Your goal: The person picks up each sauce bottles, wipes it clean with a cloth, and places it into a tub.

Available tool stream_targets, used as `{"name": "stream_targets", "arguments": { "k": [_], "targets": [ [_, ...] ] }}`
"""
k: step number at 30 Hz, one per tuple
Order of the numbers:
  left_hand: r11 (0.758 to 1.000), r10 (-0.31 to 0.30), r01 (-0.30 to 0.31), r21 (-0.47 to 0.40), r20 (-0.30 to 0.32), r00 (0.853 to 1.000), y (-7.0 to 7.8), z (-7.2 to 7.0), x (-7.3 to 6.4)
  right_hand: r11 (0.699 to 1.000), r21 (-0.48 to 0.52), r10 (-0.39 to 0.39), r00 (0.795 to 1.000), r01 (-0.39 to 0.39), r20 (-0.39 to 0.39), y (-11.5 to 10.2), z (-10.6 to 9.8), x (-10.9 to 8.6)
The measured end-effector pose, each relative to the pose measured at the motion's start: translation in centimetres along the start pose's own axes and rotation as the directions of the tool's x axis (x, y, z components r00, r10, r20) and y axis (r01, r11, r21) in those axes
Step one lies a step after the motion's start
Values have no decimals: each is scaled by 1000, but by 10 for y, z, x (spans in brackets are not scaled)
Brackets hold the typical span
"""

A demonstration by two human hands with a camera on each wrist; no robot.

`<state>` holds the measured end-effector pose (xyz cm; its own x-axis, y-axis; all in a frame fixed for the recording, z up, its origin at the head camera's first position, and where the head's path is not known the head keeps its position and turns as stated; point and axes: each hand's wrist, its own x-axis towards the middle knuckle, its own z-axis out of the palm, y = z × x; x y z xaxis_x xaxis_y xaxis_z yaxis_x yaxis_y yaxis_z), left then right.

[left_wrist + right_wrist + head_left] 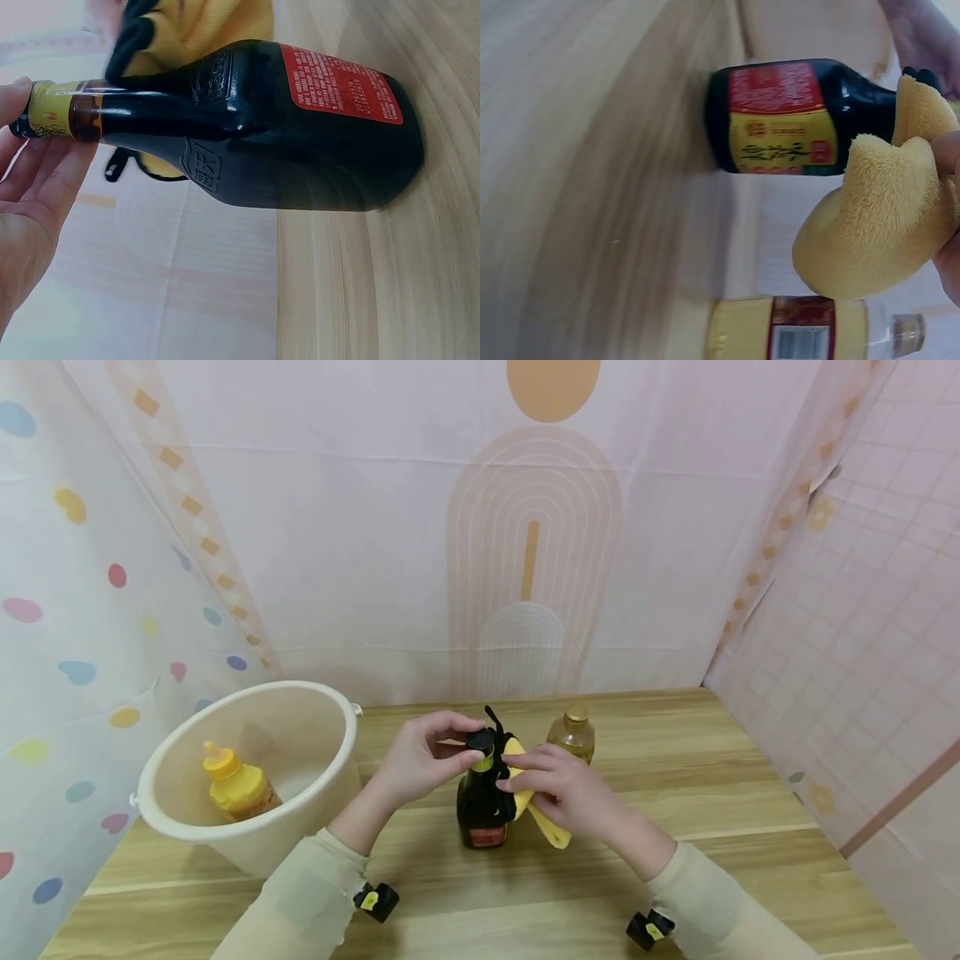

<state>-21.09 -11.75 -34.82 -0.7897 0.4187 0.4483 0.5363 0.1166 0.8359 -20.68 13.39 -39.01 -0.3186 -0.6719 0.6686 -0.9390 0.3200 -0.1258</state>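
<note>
A dark glass sauce bottle [478, 814] with a black cap stands upright on the table. My left hand [423, 760] pinches it at the cap and neck between thumb and fingers. The left wrist view shows the bottle's red label [341, 84] and embossed shoulder. In my right hand [570, 789] is a yellow cloth [877, 225] with black edging, bunched beside the bottle's neck. Fingers hide part of the cloth. The right wrist view shows the bottle's red and yellow label [780, 120].
A clear bottle of yellowish liquid [573, 735] stands behind my right hand. On the left sits a white bucket [153, 806] holding a yellow squeeze bottle [238, 785]. Patterned curtains [360, 543] border the wooden table [712, 802] at the back and sides.
</note>
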Motion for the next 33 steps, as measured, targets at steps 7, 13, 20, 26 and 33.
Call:
{"name": "stream_targets", "arguments": {
  "k": [7,13,20,26,33],
  "targets": [
    [1000,16,-16,5,-6,1000,0,1,0,1000,-17,9,999,-8,53,7,7,-9],
    [1000,19,-19,12,-13,1000,-1,1,0,999,-13,42,996,-41,75,9,9,-16],
    [1000,22,-22,12,-9,1000,-2,1,0,995,21,94,990,-96,101,9,9,-22],
    [1000,19,-19,20,-4,1000,-1,1,0,995,24,95,990,-98,102,11,12,-28],
    [1000,27,-27,8,-2,1000,-2,2,1,995,41,88,990,-92,107,15,13,-31]
  ]
}}
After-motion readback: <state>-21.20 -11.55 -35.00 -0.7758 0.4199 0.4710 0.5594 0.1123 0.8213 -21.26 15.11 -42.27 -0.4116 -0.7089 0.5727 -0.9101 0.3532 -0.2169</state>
